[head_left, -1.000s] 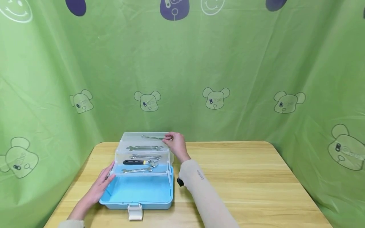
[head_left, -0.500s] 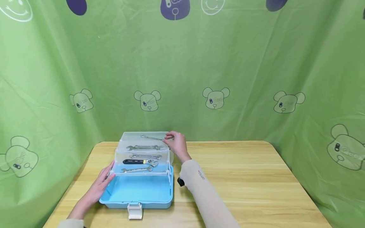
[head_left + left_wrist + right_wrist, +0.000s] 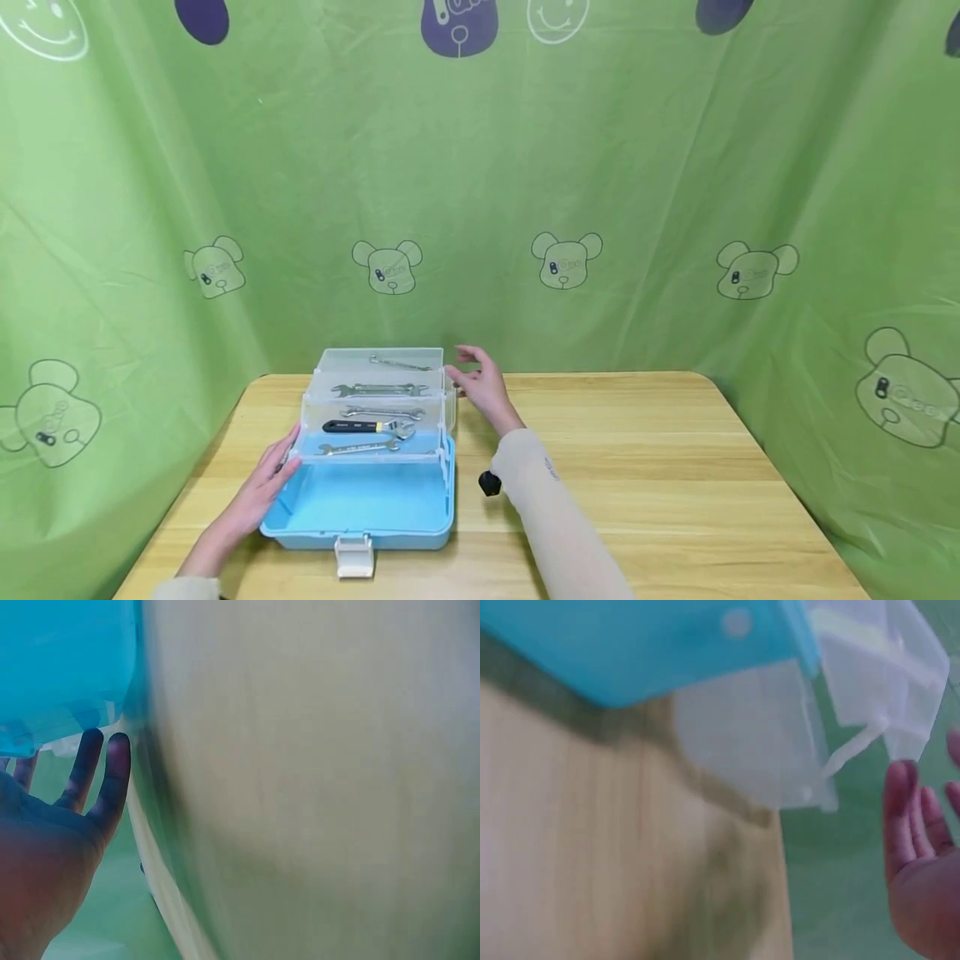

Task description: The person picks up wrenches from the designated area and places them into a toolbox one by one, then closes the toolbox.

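A blue toolbox (image 3: 360, 540) stands open, its clear tiered trays (image 3: 322, 379) fanned up and back. In the topmost tray lies a small wrench (image 3: 400, 363). The tier below holds silvery wrenches (image 3: 380, 389) close together. Lower down are an open-end wrench (image 3: 382, 412), a black-handled adjustable wrench (image 3: 352, 427) and another open-end wrench (image 3: 358, 448). My left hand (image 3: 262, 483) rests against the trays' left side, fingers extended. Just right of the upper trays, my right hand (image 3: 483, 387) has its fingers spread and holds nothing; in the right wrist view its fingertips are near the tray corner.
The toolbox stands on the left part of a wooden table (image 3: 637, 483). Its white latch (image 3: 355, 557) hangs down in front. The clear lid (image 3: 750, 739) leans down behind the box in the right wrist view. A green printed curtain (image 3: 480, 167) encloses the table's back and sides.
My right hand has let go of the small wrench, which now lies in the top tray. That hand has moved right, and its fingers have spread. The left hand stays in place.
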`<action>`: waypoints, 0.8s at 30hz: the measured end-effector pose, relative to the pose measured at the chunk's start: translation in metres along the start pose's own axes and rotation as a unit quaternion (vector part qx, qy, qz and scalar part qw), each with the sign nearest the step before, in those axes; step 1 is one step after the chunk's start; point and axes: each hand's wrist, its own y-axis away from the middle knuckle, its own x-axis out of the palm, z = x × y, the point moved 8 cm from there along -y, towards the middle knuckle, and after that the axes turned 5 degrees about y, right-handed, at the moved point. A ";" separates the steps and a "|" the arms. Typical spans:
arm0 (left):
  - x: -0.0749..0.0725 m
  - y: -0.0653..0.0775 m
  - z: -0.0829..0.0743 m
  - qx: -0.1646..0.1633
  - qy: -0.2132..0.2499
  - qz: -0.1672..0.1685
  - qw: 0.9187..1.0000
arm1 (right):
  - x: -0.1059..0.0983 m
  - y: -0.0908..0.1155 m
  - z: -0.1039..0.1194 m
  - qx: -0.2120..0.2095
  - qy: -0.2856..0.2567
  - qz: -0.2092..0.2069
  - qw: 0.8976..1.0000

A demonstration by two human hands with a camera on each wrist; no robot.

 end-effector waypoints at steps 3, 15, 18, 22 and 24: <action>-0.003 0.001 -0.001 0.000 0.010 0.007 1.000 | -0.002 0.003 -0.018 0.041 0.000 0.000 0.999; -0.035 -0.038 -0.006 -0.010 0.072 0.001 0.997 | 0.019 0.013 -0.049 0.100 0.019 0.102 0.990; -0.035 -0.057 -0.006 -0.022 0.098 0.021 0.995 | 0.020 0.013 -0.052 0.104 0.019 0.109 0.988; -0.029 -0.072 -0.002 -0.041 0.105 0.050 0.992 | 0.020 0.016 -0.059 0.119 0.005 0.118 0.986; -0.025 -0.076 0.000 -0.046 0.106 0.066 0.991 | 0.019 0.017 -0.062 0.128 -0.006 0.122 0.984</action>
